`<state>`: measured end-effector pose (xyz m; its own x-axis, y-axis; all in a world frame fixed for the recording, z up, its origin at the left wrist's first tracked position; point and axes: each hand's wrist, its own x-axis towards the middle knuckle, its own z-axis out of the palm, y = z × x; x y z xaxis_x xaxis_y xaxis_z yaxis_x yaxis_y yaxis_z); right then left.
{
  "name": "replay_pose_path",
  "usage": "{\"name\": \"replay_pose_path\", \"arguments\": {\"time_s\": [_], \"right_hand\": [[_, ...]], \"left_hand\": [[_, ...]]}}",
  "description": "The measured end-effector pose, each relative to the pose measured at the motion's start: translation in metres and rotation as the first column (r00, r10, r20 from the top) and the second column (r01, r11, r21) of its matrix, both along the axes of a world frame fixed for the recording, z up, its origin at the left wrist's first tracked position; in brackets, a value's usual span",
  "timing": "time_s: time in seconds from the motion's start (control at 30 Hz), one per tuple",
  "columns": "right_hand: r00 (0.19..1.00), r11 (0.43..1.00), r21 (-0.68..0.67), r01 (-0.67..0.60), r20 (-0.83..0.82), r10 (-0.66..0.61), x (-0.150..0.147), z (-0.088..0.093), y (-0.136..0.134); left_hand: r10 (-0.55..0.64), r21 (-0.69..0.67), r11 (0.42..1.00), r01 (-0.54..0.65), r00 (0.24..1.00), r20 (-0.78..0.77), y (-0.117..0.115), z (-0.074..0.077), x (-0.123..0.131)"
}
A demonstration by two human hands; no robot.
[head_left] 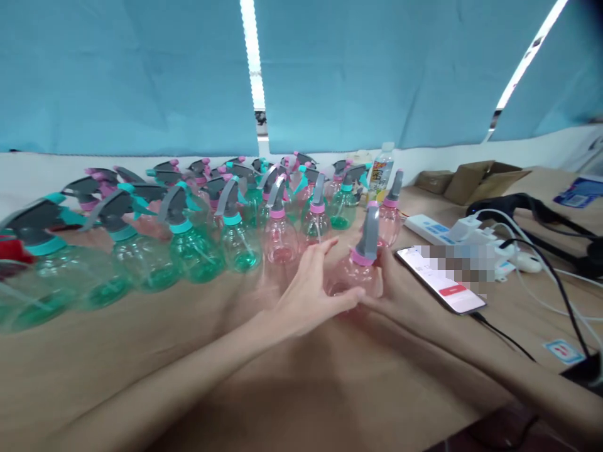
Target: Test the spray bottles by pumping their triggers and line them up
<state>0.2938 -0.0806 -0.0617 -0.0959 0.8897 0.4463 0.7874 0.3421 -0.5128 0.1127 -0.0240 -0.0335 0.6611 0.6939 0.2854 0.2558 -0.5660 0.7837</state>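
Note:
A pink see-through spray bottle (353, 274) with a pink collar and a grey trigger head stands upright between my hands. My left hand (308, 292) cups its left side, thumb across the front and fingers curving along the far side. From the right, my right hand (387, 282) is wrapped around the same bottle, its fingers mostly hidden behind it. Close by on the left are a pink spray bottle (281, 242) and a green spray bottle (241, 246). Another pink spray bottle (390, 216) stands just behind the held one.
Several green and pink spray bottles fill the table's back left, including a green one (194, 252). Behind them is a labelled drink bottle (380, 169). To the right lie a phone (431, 276), a power strip (426, 229) with cables, a black headset-like object (532, 210) and an open cardboard box (480, 179).

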Motion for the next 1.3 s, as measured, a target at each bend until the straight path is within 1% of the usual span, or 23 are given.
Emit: {"name": "replay_pose_path", "arguments": {"time_s": [0.1, 0.17, 0.23, 0.33, 0.47, 0.7, 0.8, 0.87, 0.97, 1.07, 1.13, 1.2, 1.23, 1.27, 1.3], "right_hand": [[0.988, 0.988, -0.011, 0.156, -0.005, -0.156, 0.034, 0.009, 0.011], [0.98, 0.981, 0.025, 0.193, 0.05, -0.194, 0.049, 0.014, 0.023], [0.968, 0.973, 0.071, 0.219, 0.106, -0.226, 0.058, 0.017, 0.039], [0.949, 0.963, 0.082, 0.256, 0.167, -0.267, 0.06, 0.018, 0.064], [0.94, 0.952, 0.053, 0.3, 0.15, -0.305, 0.056, 0.019, 0.089], [0.916, 0.924, 0.003, 0.382, 0.13, -0.379, 0.045, 0.024, 0.109], [0.918, 0.925, -0.002, 0.38, 0.122, -0.377, 0.042, 0.024, 0.11], [0.926, 0.933, 0.011, 0.36, 0.12, -0.359, 0.043, 0.024, 0.105], [0.948, 0.951, 0.045, 0.305, 0.08, -0.308, 0.051, 0.025, 0.088], [0.957, 0.956, 0.061, 0.289, -0.06, -0.285, 0.068, 0.03, 0.064], [0.93, 0.928, 0.074, 0.364, -0.079, -0.359, 0.084, 0.033, 0.053], [0.878, 0.875, 0.085, 0.477, -0.079, -0.471, 0.102, 0.032, 0.05], [0.852, 0.849, 0.08, 0.522, -0.091, -0.515, 0.11, 0.03, 0.053], [0.841, 0.841, 0.052, 0.538, -0.096, -0.532, 0.118, 0.026, 0.057], [0.841, 0.846, 0.006, 0.533, -0.111, -0.529, 0.124, 0.022, 0.063]], "left_hand": [[0.034, -0.003, 0.999, -0.034, 0.998, -0.057, 0.003, -0.024, -0.005], [0.035, 0.009, 0.999, -0.035, 0.996, -0.083, 0.005, -0.035, -0.01], [0.02, 0.018, 1.0, -0.018, 0.996, -0.091, 0.005, -0.041, -0.013], [0.009, 0.039, 0.999, -0.005, 0.994, -0.11, 0.006, -0.041, -0.014], [0.034, 0.056, 0.998, -0.028, 0.992, -0.122, 0.01, -0.038, -0.014], [0.062, 0.061, 0.997, -0.054, 0.989, -0.134, 0.018, -0.039, -0.012], [0.065, 0.055, 0.997, -0.058, 0.988, -0.138, 0.02, -0.04, -0.01], [0.063, 0.053, 0.997, -0.056, 0.989, -0.133, 0.022, -0.041, -0.007], [0.05, 0.049, 0.998, -0.045, 0.992, -0.115, 0.023, -0.041, -0.002], [0.037, 0.042, 0.999, -0.033, 0.995, -0.097, 0.023, -0.039, 0.004], [0.03, 0.035, 0.999, -0.027, 0.996, -0.085, 0.024, -0.037, 0.009], [0.023, 0.027, 0.999, -0.021, 0.997, -0.074, 0.023, -0.036, 0.014], [0.019, 0.024, 1.0, -0.018, 0.997, -0.069, 0.023, -0.035, 0.017], [0.015, 0.021, 1.0, -0.013, 0.998, -0.064, 0.022, -0.035, 0.02], [0.01, 0.019, 1.0, -0.009, 0.998, -0.06, 0.022, -0.034, 0.023]]}}
